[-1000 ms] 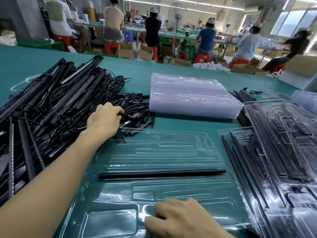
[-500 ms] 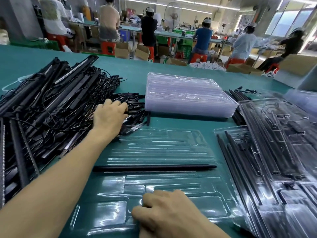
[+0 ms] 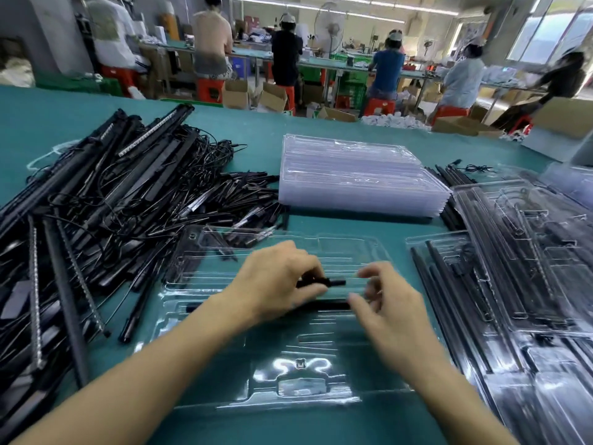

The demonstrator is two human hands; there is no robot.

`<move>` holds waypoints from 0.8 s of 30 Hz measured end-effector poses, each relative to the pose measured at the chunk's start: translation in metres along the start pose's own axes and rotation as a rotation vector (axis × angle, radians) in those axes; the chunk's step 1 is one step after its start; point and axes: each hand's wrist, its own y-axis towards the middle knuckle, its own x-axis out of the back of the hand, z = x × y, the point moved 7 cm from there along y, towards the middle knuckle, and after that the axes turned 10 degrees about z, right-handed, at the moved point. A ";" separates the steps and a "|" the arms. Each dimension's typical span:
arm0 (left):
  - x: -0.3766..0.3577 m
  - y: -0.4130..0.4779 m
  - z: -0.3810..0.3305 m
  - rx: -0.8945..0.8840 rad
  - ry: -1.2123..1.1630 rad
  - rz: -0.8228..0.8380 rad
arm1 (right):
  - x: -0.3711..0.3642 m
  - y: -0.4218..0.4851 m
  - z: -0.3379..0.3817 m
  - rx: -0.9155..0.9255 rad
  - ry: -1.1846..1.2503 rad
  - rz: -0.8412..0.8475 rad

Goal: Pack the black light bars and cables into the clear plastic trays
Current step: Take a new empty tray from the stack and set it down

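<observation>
A clear plastic tray (image 3: 301, 374) lies on the green table right in front of me. One long black light bar (image 3: 330, 306) sits across its middle, mostly hidden by my hands. My left hand (image 3: 276, 281) hovers over the tray and pinches a short black piece (image 3: 333, 282) by its left end. My right hand (image 3: 391, 300) is just right of that piece, fingers loosely bent and blurred, holding nothing I can see. A big heap of black light bars and cables (image 3: 106, 226) covers the table to the left.
A stack of empty clear trays (image 3: 359, 178) stands behind the working tray. Filled trays with black bars (image 3: 513, 284) overlap on the right. Several people sit at benches across the aisle, with cardboard boxes by their stools.
My left hand left the heap and came over the tray with a short black piece. My right hand rose from the tray's near edge up to the piece.
</observation>
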 end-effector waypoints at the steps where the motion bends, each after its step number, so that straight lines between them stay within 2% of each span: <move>1: -0.004 -0.002 0.000 -0.014 -0.068 0.052 | 0.003 0.002 -0.009 -0.041 -0.030 0.037; 5: -0.013 -0.009 -0.003 -0.027 -0.283 0.130 | -0.007 0.006 -0.012 0.000 -0.064 0.280; 8: -0.023 -0.011 -0.005 -0.068 -0.352 0.188 | -0.016 0.003 -0.012 -0.021 -0.152 0.407; 12: -0.026 -0.010 0.000 -0.061 -0.438 0.177 | -0.022 -0.002 -0.015 -0.016 -0.266 0.520; 16: -0.026 -0.011 0.002 -0.041 -0.376 0.156 | -0.022 -0.007 -0.010 0.033 -0.274 0.494; 19: -0.020 -0.013 0.011 0.045 -0.320 0.108 | -0.014 -0.007 -0.015 0.030 -0.349 0.492; 24: -0.014 -0.021 0.029 0.175 -0.196 0.123 | 0.001 -0.010 -0.020 0.018 -0.502 0.466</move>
